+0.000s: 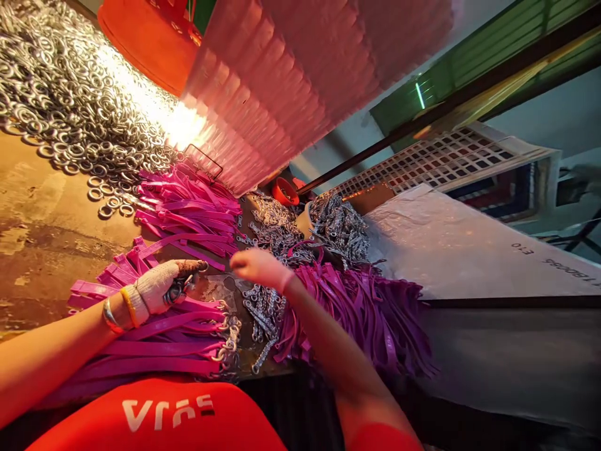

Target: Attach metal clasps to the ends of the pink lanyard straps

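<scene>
Presently, left hand (pixel 158 285) grips metal pieces (pixel 174 292); between pink straps (pixel 190 213), bare counter (pixel 213 285) is narrow (right hand (pixel 260 267) curled, grip unclear).

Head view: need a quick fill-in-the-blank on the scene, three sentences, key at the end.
1. The left hand wears a pale ____.
2. Metal rings are heaped toward the picture's upper ____ corner.
3. The shirt is coloured ____.

Missing words: glove; left; red.

"E10" (pixel 522 248) on the white board (pixel 446 250)
</scene>
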`<state>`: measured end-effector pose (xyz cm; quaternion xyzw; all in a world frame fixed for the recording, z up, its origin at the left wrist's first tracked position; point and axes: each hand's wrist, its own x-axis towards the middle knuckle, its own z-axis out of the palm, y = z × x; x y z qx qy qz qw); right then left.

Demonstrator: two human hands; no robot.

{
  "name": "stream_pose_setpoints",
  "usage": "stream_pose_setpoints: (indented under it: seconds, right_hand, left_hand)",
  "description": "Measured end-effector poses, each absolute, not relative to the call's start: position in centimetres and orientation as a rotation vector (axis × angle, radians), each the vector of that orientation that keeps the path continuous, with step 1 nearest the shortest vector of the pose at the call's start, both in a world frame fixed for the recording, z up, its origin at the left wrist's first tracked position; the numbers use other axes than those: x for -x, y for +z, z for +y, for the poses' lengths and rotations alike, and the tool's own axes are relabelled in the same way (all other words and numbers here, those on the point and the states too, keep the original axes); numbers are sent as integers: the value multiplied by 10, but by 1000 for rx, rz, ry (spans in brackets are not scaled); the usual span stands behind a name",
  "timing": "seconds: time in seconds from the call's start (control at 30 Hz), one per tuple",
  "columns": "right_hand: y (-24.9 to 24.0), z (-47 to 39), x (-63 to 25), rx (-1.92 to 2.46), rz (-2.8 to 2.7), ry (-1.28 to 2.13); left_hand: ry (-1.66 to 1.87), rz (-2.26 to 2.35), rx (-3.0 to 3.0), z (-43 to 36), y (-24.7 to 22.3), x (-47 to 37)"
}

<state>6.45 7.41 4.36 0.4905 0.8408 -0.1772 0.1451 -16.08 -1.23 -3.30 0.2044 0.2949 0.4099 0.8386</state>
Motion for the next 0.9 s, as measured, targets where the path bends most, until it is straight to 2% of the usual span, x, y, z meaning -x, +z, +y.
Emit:
stream_pose_setpoints:
  seconds: [0.17,0.33,0.5,0.6,0.7,0.8,0.9]
  right_hand:
    - [-14,19,-138,-1621,2269,-361]
    - [-37,16,-155,-1817,2323,-392]
    - [-31,5,-146,-1956,2496,-470]
    - [-17,-12,-125,-1927,2796,-761]
    - [-1,-31,-99,-1714,3148,-992]
    - [6,-43,-77,-1513,3287,-987]
    - [5,-46,-66,-1528,3334,-1008]
  left_hand:
    - [757,702,-608,-13,-40,160]
    - [712,793,-741,-15,-26,154]
    - [623,994,-671,-25,1,139]
    - [580,987,-600,-32,8,130]
    - [530,944,-564,-37,9,124]
    - [583,958,-639,-42,6,120]
    - [642,984,-689,-44,4,119]
